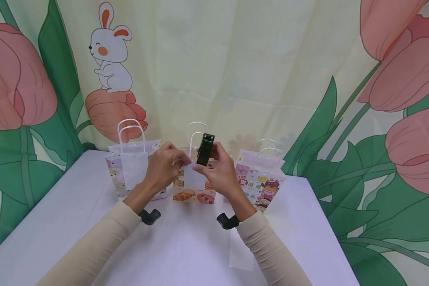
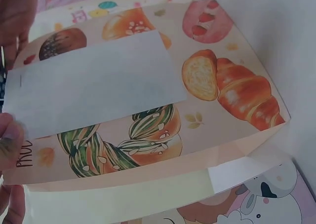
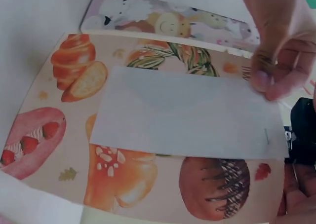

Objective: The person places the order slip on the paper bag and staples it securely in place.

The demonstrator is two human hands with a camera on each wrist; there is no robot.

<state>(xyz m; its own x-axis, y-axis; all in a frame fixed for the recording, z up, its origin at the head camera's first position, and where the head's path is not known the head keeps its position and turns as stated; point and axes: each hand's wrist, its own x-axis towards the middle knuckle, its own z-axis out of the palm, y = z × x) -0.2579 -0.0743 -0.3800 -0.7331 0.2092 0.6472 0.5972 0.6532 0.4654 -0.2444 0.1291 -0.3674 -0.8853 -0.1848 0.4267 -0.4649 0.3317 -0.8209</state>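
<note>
Slip (image 3: 187, 118): on front of middle bag (image 1: 194, 196); one staple (image 3: 267, 136) near corner. Left grip (image 1: 166, 163): pinching slip's other top corner. Right grip (image 1: 219, 171): grasping stapler (image 1: 205, 150). Risk: loose pinch could skew slip; stapler might nip left grip.

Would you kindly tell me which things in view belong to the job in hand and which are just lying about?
Belong to the job:
black stapler, in the right hand
bread-print bag, top edge pinched by the left hand
white slip on that bag's front

Lying about, though perhaps used too:
animal-print bag at left
colourful bag at right
loose paper on the table
</note>
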